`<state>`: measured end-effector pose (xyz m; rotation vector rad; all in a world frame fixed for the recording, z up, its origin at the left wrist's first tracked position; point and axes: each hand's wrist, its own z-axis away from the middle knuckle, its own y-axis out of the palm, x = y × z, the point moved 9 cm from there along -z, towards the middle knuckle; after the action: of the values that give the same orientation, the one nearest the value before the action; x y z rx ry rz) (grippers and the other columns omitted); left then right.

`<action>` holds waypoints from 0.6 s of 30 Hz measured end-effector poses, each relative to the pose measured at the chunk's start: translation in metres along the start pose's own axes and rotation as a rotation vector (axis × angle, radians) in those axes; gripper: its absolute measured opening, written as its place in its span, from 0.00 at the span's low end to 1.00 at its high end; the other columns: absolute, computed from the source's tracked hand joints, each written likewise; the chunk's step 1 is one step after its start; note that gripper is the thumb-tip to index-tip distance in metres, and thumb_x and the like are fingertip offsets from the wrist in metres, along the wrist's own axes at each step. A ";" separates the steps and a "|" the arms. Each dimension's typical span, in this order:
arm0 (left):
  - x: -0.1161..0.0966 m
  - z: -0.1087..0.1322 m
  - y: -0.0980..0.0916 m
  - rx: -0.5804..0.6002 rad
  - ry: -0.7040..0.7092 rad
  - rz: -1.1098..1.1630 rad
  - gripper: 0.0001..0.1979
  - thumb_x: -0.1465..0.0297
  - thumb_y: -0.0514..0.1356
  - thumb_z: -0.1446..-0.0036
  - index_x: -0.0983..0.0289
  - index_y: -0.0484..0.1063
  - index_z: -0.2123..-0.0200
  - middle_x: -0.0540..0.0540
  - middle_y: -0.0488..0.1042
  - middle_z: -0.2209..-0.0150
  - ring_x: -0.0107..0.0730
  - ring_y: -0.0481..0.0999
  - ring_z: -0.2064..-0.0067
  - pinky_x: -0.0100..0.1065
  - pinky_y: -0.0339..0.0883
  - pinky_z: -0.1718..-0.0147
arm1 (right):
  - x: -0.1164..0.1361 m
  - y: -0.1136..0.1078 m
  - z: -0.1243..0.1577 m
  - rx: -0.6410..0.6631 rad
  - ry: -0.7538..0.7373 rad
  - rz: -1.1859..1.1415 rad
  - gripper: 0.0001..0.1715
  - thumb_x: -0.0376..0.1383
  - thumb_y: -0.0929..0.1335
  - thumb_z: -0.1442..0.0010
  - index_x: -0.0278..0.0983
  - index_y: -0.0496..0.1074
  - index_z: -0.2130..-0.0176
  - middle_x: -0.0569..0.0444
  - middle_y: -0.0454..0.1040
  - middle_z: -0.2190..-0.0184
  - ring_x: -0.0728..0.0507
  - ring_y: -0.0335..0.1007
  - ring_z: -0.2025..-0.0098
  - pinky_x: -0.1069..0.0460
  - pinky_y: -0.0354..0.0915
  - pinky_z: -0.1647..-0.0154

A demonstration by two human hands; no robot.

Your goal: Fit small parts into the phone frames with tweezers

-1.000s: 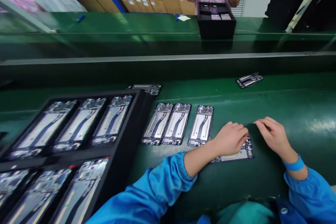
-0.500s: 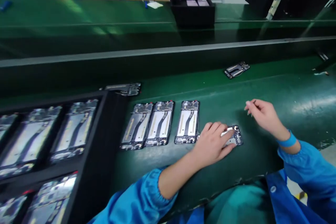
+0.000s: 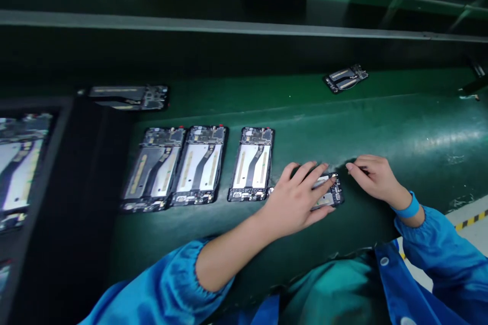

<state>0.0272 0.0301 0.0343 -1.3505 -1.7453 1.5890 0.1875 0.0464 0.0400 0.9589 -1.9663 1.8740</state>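
Green and glossy, the surface (image 3: 381,127) ran across my view, with three open phone frames (image 3: 198,165) lined up left of my work. My left hand (image 3: 301,198) lay spread and flat over a fourth phone frame (image 3: 331,190), pinning it near the front edge. My right hand (image 3: 371,177) hovered just beside it, fingertips pinched on something too small to tell. That frame looked thin, stiff and light, with dark exposed circuitry; I judged it fragile, best held by its edges.
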 end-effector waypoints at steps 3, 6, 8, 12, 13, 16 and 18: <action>0.001 0.000 0.001 0.003 -0.012 0.021 0.25 0.52 0.56 0.33 0.60 0.73 0.41 0.61 0.67 0.36 0.55 0.66 0.39 0.53 0.57 0.43 | -0.014 -0.020 -0.018 -0.117 0.078 -0.168 0.18 0.40 0.63 0.29 0.41 0.78 0.67 0.52 0.79 0.68 0.40 0.76 0.63 0.46 0.70 0.59; 0.003 -0.001 0.002 0.007 -0.019 0.051 0.25 0.53 0.56 0.32 0.59 0.72 0.40 0.61 0.68 0.37 0.55 0.66 0.39 0.53 0.56 0.42 | -0.049 -0.055 -0.061 -0.284 0.195 -0.208 0.18 0.35 0.63 0.33 0.39 0.79 0.51 0.51 0.79 0.61 0.39 0.75 0.52 0.44 0.69 0.47; 0.003 -0.001 0.002 0.001 -0.019 0.063 0.25 0.53 0.56 0.32 0.59 0.72 0.40 0.61 0.68 0.37 0.55 0.66 0.39 0.53 0.56 0.42 | -0.086 -0.080 -0.095 -0.396 0.358 -0.169 0.18 0.31 0.62 0.34 0.35 0.80 0.59 0.51 0.74 0.73 0.41 0.74 0.64 0.46 0.71 0.56; 0.003 -0.001 0.004 -0.021 -0.009 0.062 0.25 0.52 0.56 0.33 0.59 0.72 0.40 0.61 0.68 0.38 0.53 0.65 0.39 0.52 0.56 0.41 | -0.163 -0.085 -0.158 -0.271 0.780 -0.070 0.21 0.44 0.69 0.33 0.33 0.76 0.72 0.52 0.64 0.80 0.41 0.68 0.72 0.48 0.68 0.67; 0.002 -0.001 0.004 -0.024 -0.004 0.062 0.25 0.52 0.57 0.33 0.59 0.72 0.40 0.61 0.69 0.38 0.53 0.65 0.39 0.52 0.56 0.41 | -0.173 -0.083 -0.173 -0.249 0.814 -0.044 0.24 0.48 0.71 0.33 0.33 0.75 0.72 0.51 0.65 0.79 0.41 0.68 0.70 0.48 0.68 0.66; 0.002 -0.001 0.005 -0.020 -0.001 0.070 0.26 0.51 0.57 0.34 0.60 0.72 0.40 0.61 0.68 0.38 0.52 0.65 0.39 0.51 0.56 0.41 | -0.191 -0.081 -0.203 -0.277 0.838 0.067 0.21 0.46 0.78 0.42 0.33 0.72 0.71 0.49 0.67 0.74 0.40 0.68 0.65 0.49 0.66 0.62; 0.002 -0.002 0.006 -0.012 -0.001 0.073 0.27 0.51 0.57 0.34 0.60 0.71 0.39 0.62 0.68 0.38 0.53 0.65 0.38 0.51 0.55 0.41 | -0.197 -0.079 -0.212 -0.284 0.825 0.062 0.18 0.40 0.80 0.47 0.34 0.71 0.70 0.51 0.66 0.73 0.42 0.66 0.66 0.50 0.65 0.64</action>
<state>0.0300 0.0315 0.0288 -1.4345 -1.7269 1.6210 0.3303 0.3084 0.0116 0.0073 -1.6580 1.5758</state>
